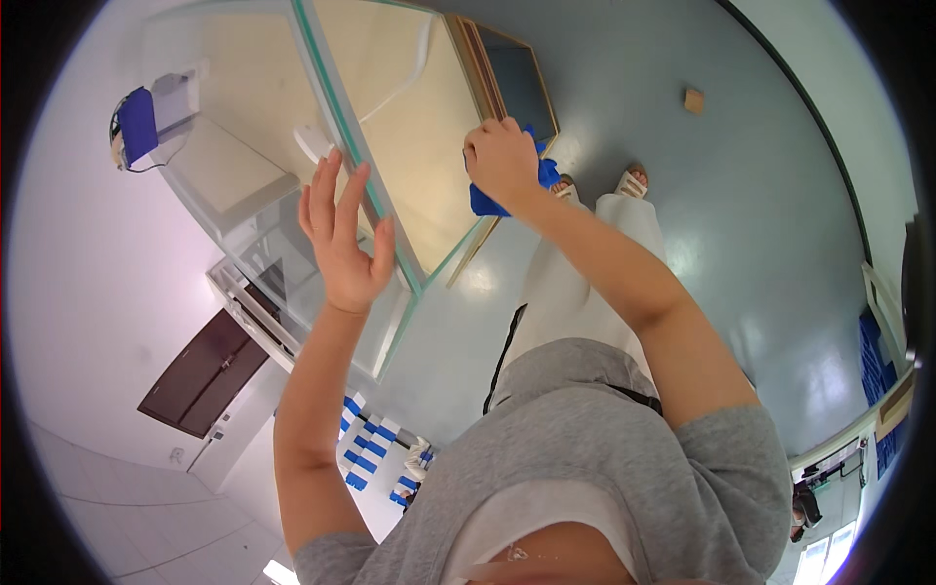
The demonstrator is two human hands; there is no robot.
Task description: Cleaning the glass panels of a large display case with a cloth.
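My left hand (340,238) is held up with its fingers spread and nothing in it, beside the edge of a glass display case (356,157). Whether its fingertips touch the glass, I cannot tell. A blue cloth (485,202) is bunched under my right hand (503,161), which grips it at the near side of the case. Part of the cloth shows past the fingers on both sides. Through the glass, the beige base (420,131) of the case is visible, with a white strip or cable (418,62) on it.
A wood-framed dark panel (518,84) adjoins the case near my right hand. On the grey floor (746,219) lies a small brown block (694,101). A blue object (137,126) with a cord is beyond the glass. Brown double doors (203,373) and people (419,457) are farther off.
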